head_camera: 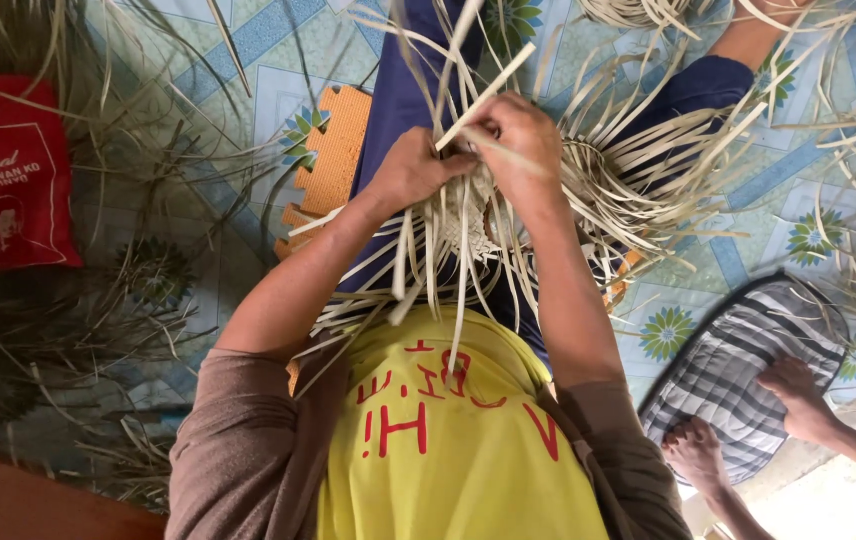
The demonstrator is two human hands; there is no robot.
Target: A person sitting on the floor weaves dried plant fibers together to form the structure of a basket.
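Patterned floor mat (248,60) lies beneath. Both hands, left (410,168) and right (520,140), pinch pale strips over the half-woven piece (468,215) on the lap; keeping each strip taut and flat should tighten the weave. Loose strips (648,150) fan outward.

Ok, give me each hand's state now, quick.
Left hand: closed, gripping the pale strips of the woven piece.
Right hand: closed, pinching one strip.
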